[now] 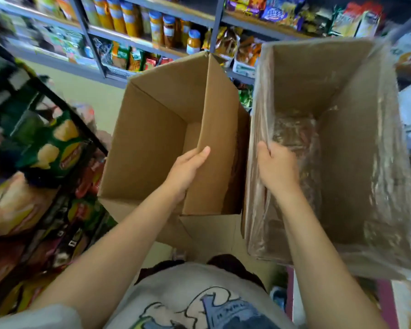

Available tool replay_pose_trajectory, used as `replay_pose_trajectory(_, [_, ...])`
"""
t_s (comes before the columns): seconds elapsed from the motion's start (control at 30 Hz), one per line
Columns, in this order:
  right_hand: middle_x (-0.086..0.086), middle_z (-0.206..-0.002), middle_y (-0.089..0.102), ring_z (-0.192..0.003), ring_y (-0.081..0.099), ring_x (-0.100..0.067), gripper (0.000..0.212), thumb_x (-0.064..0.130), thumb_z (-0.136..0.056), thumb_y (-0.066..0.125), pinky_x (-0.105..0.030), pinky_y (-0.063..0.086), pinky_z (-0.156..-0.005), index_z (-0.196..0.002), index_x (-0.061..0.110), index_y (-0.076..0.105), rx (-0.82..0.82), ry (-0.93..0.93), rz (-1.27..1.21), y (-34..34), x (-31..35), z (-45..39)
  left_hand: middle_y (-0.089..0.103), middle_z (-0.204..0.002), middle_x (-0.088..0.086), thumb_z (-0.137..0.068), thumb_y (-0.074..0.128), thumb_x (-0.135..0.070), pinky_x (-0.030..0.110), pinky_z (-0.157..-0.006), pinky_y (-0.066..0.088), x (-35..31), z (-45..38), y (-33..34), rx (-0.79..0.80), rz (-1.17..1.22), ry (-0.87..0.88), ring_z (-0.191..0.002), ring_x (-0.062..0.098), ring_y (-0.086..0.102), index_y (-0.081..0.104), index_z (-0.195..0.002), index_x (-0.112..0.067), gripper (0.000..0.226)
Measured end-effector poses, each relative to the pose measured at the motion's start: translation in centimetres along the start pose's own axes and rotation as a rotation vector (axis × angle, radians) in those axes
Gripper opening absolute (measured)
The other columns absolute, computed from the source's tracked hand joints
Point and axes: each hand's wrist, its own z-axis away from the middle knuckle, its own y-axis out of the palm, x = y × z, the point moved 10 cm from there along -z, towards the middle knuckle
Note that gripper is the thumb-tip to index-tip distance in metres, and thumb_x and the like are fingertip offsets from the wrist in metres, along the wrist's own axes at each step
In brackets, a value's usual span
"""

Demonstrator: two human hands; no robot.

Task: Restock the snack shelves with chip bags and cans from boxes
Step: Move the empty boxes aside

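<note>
Two open cardboard boxes hang in front of me, both showing bare insides. My left hand (186, 169) grips the right wall of the plain brown box (152, 136), thumb on the inner face. My right hand (277, 166) grips the left rim of the larger box (356, 143), which is lined with a clear plastic bag (261, 129). The two boxes touch along their shared side. Chip bags (55, 148), one green, fill the rack at my left.
A grey metal shelf unit (93, 41) ahead holds orange jars (128, 19) and packaged snacks (273, 10). A dark rack edge (64, 112) slants across the left. Pale floor (95, 96) shows between the shelves and the boxes.
</note>
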Motion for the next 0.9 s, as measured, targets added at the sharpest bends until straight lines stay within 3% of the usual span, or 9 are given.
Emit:
replay_pose_trajectory(0.17, [0.000, -0.062, 0.048, -0.067, 0.053, -0.027, 0.042, 0.031, -0.106, 0.039, -0.034, 0.030, -0.060, -0.070, 0.012, 0.051, 0.040, -0.097, 0.018, 3.0, 4.4, -12.3, 0.076, -0.110, -0.001, -0.097, 0.059, -0.047, 0.038, -0.095, 0.056, -8.3, -9.7, -0.8, -0.078, 0.015, 0.045, -0.103, 0.015, 0.072, 0.066, -0.125, -0.020, 0.040])
replay_pose_trajectory(0.33, [0.003, -0.059, 0.041, -0.055, 0.039, -0.015, 0.041, 0.030, -0.106, 0.037, -0.038, 0.018, -0.056, -0.069, 0.014, 0.042, 0.164, -0.219, 0.024, 8.6, 9.2, -25.5, 0.077, -0.102, 0.000, -0.097, 0.059, -0.045, 0.035, -0.087, 0.059, -15.1, -19.8, -4.9, -0.288, 0.057, 0.089, -0.097, 0.017, 0.074, 0.070, -0.112, -0.022, 0.030])
replay_pose_trajectory(0.43, [0.001, -0.063, 0.048, -0.062, 0.045, -0.020, 0.041, 0.032, -0.106, 0.036, -0.037, 0.025, -0.056, -0.071, 0.014, 0.046, 0.288, -0.325, -0.016, 11.7, 12.8, -33.3, 0.078, -0.101, 0.003, -0.097, 0.060, -0.045, 0.031, -0.076, 0.060, -19.0, -24.0, -7.5, -0.428, 0.113, 0.077, -0.092, 0.018, 0.075, 0.070, -0.109, -0.021, 0.029])
replay_pose_trajectory(0.53, [0.000, -0.065, 0.051, -0.059, 0.046, -0.012, 0.043, 0.032, -0.107, 0.034, -0.029, 0.028, -0.052, -0.069, 0.016, 0.046, 0.394, -0.439, -0.043, 14.2, 17.8, -39.9, 0.078, -0.096, 0.003, -0.098, 0.060, -0.042, 0.029, -0.071, 0.062, -23.0, -27.4, -10.1, -0.562, 0.174, 0.099, -0.087, 0.017, 0.075, 0.071, -0.099, -0.022, 0.023])
replay_pose_trajectory(0.63, [0.004, -0.059, 0.045, -0.054, 0.041, -0.007, 0.045, 0.030, -0.106, 0.036, -0.028, 0.023, -0.051, -0.062, 0.020, 0.038, 0.460, -0.582, -0.034, 17.5, 22.9, -44.0, 0.077, -0.100, 0.006, -0.098, 0.060, -0.042, 0.035, -0.080, 0.062, -25.1, -30.0, -13.0, -0.660, 0.258, 0.106, -0.094, 0.023, 0.074, 0.071, -0.101, -0.022, 0.024])
replay_pose_trajectory(0.77, [0.002, -0.063, 0.048, -0.063, 0.048, -0.022, 0.041, 0.032, -0.106, 0.036, -0.032, 0.028, -0.057, -0.073, 0.014, 0.050, 0.567, -0.725, 0.018, 24.7, 29.2, -48.2, 0.077, -0.100, 0.006, -0.096, 0.062, -0.042, 0.042, -0.089, 0.059, -27.1, -33.6, -18.6, -0.799, 0.343, 0.121, -0.096, 0.025, 0.074, 0.072, -0.106, -0.019, 0.028])
replay_pose_trajectory(0.9, [-0.009, -0.073, 0.057, -0.072, 0.048, -0.027, 0.035, 0.031, -0.106, 0.037, -0.034, 0.028, -0.064, -0.077, 0.014, 0.045, 0.654, -0.838, 0.063, 31.5, 36.6, -51.3, 0.075, -0.109, -0.003, -0.083, 0.065, -0.065, 0.043, -0.097, 0.055, -28.9, -37.6, -26.3, -0.918, 0.345, 0.096, -0.104, 0.020, 0.071, 0.070, -0.119, -0.024, 0.054])
